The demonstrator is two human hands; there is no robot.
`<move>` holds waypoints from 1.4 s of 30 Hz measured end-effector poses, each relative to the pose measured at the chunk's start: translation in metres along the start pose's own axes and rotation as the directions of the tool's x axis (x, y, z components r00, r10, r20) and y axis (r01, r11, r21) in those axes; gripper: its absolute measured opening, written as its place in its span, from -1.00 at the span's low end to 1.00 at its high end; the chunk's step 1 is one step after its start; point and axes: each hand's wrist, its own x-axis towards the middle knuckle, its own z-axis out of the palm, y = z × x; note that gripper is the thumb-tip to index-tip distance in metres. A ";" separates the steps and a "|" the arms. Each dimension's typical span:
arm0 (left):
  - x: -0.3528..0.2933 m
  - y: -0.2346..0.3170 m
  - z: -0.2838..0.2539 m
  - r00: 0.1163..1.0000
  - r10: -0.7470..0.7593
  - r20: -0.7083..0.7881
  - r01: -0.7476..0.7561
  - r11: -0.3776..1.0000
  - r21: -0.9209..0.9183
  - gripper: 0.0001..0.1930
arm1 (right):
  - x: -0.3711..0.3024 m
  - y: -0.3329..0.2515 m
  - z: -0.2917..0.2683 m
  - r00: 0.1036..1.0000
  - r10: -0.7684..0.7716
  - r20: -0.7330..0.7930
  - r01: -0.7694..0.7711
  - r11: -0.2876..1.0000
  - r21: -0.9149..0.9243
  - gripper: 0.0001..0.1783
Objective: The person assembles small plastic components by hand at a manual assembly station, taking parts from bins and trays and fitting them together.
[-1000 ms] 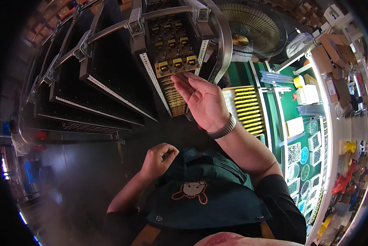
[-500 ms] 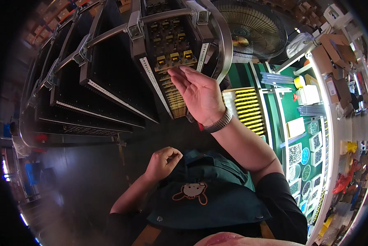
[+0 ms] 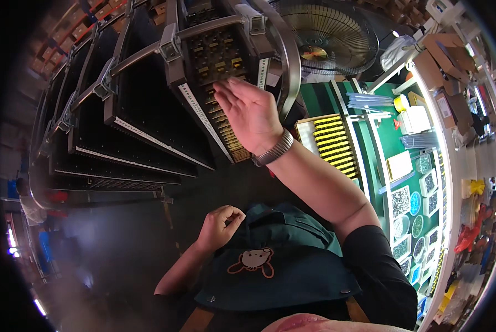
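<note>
While raised before the tilted component tray (image 3: 217, 61), right hand (image 3: 252, 113) seen open, fingers spread wide and flat, holding nothing visible; fingertips (image 3: 226, 87) over or against the tray's rows of small yellow-tipped parts, contact not resolvable. Tray held in a grey metal frame (image 3: 173, 47) at top centre, ruler-like scale strip (image 3: 201, 119) along its left edge. Metal link watch band (image 3: 274, 149) on the right wrist, bare forearm running down to a black sleeve (image 3: 378, 265).

Left hand (image 3: 220, 224) low and centre, curled into a loose fist just above a dark green apron (image 3: 284, 265) with a small cartoon-animal patch (image 3: 252, 260); whether anything pinched inside, cannot tell.

Left of the tray: further dark trays (image 3: 143, 116) fanned in the same rack, all tilted. Behind: round fan (image 3: 325, 36) with wire grille. Right: green surface (image 3: 392, 138) carrying a rack of yellow strips (image 3: 331, 141), white boxes (image 3: 415, 119) and small bins of parts (image 3: 405, 202). Lower left floor blurred, dark.
</note>
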 end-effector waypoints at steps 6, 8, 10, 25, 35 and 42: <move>-0.005 0.000 0.005 1.000 -0.019 0.006 0.019 0.999 0.027 -0.96 | 0.020 0.004 0.011 1.000 0.000 0.023 0.001 1.000 -0.015 -0.79; -0.007 -0.003 0.010 1.000 -0.009 0.003 0.008 1.000 0.019 -0.96 | 0.015 0.002 0.012 0.998 0.036 0.045 -0.035 0.999 -0.026 -0.76; -0.007 -0.006 0.012 1.000 0.010 0.010 -0.010 1.000 0.010 -0.95 | 0.011 -0.001 0.013 0.996 0.061 0.063 -0.059 0.997 -0.040 -0.73; 0.204 0.046 0.177 0.675 0.042 0.737 -0.290 0.933 0.212 -0.86 | -0.361 -0.189 -0.356 0.455 -0.471 -0.756 -0.229 0.758 -0.610 -0.73; 0.167 0.187 0.489 0.045 0.134 0.990 -0.946 0.324 -0.001 -0.78 | -0.756 -0.059 -0.453 -0.445 -0.238 -0.863 0.356 0.837 -0.415 -0.79; 0.029 0.201 0.693 -0.189 -0.100 0.977 -0.908 0.396 -0.135 -0.72 | -0.907 -0.015 -0.513 -0.730 -0.330 -0.598 -0.099 0.917 -0.386 -0.76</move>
